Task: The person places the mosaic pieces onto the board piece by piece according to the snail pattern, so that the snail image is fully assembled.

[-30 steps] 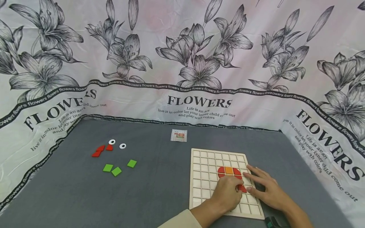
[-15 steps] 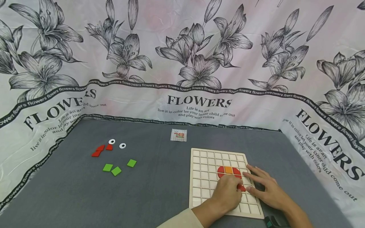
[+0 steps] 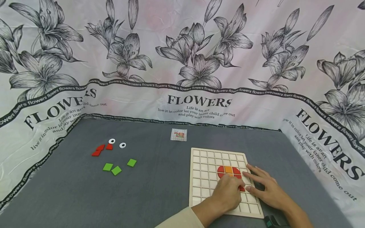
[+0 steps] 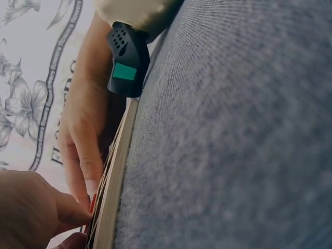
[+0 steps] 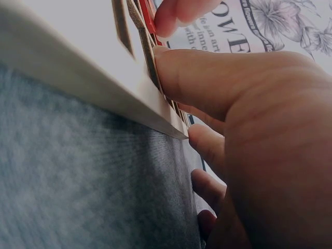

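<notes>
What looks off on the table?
Nothing looks spilled or damaged. Mildly untidy: the three green tiles left of the wooden board lie at differing angles, and two red pieces beyond them touch or overlap; I can't tell which.

A pale wooden board (image 3: 213, 176) with raised grid lines lies flat on the desk (image 3: 159, 186), slightly turned. In its cells an orange square (image 3: 228, 169) sits between red pieces (image 3: 236, 171) with rounded outer sides, partly covered below by the left hand (image 3: 228, 193). Nearer the person, one red piece (image 3: 242, 188) shows partly at this hand's fingertips, beside the thumb of the right hand (image 3: 263, 187).
</notes>
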`<state>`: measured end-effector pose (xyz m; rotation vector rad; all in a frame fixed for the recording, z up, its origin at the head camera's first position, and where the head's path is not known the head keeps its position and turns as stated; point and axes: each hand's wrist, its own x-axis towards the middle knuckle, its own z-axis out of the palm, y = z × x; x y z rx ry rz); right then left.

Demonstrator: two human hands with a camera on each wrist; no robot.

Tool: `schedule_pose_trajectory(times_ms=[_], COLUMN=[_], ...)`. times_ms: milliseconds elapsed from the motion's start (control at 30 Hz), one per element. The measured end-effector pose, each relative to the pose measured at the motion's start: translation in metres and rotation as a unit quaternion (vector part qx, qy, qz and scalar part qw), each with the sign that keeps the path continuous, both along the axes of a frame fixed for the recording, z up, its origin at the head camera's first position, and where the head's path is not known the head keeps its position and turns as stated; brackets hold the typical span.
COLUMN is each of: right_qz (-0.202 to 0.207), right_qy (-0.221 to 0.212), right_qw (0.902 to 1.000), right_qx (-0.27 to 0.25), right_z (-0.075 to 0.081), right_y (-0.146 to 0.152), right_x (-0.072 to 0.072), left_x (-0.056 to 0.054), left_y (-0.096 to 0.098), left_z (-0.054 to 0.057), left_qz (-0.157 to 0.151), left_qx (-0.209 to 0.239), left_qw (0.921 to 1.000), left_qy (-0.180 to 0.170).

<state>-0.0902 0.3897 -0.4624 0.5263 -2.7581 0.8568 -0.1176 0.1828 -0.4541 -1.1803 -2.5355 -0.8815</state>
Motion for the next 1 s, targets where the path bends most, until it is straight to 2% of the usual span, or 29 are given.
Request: schedule_pose_trajectory(times_ms=[133,267,433,500,667,933,1000], right_qz=[0.002,0.004,0.005,0.004,0.001,0.01,0.011], right_qy=[0.001,-0.005,-0.008,-0.01,-0.016,-0.018,-0.022], right_qw=[1.0,1.0,1.0,0.9999,0.9999,0.9998,0.9997], right_qx=[0.0,-0.001,0.0,0.002,0.005,0.004,0.003], right_z=[0.0,0.001,0.0,0.001,0.002,0.004,0.004], right_y=[-0.001,-0.001,0.0,0.0,0.0,0.001,0.001], right_x=[-0.001,0.0,0.0,0.0,0.001,0.001,0.0], left_x=[0.0,0.0,-0.003,-0.004,-0.007,-0.016,-0.017], left_y=[-0.002,-0.007,-0.019,-0.027,-0.052,-0.09,-0.101], left_z=[0.001,0.002,0.007,0.012,0.029,0.042,0.044], left_qz=[0.001,-0.023,-0.058,-0.061,-0.056,-0.046,-0.038], left_qx=[0.012,0.071,0.171,0.192,0.229,0.319,0.331], left_qw=[0.9999,0.9966,0.9824,0.9782,0.9707,0.9458,0.9418], left_qy=[-0.011,-0.034,-0.047,-0.051,-0.049,-0.044,-0.044])
